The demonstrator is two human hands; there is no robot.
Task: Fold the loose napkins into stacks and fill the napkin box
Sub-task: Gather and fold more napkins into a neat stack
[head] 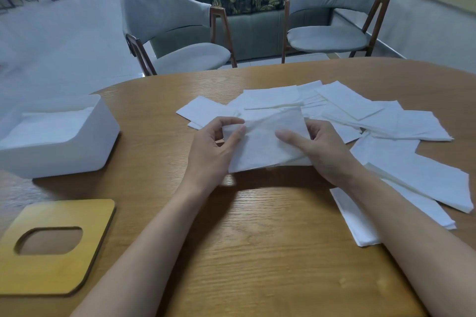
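One yellow lid [51, 247] with an oval slot nearest, flat on the wooden table [257, 239] at left. Further in, at right, folded napkin stacks [417, 183] overlapping. At mid-table, left hand [211, 152] pinching the left edge of a creased napkin [262, 141], right hand [322, 152] gripping its right edge, thumb on top. Left of those, open white napkin box [64, 154], napkins inside. Beyond the hands, loose napkins [347, 103] scattered. Farthest, two grey chairs [164, 15].
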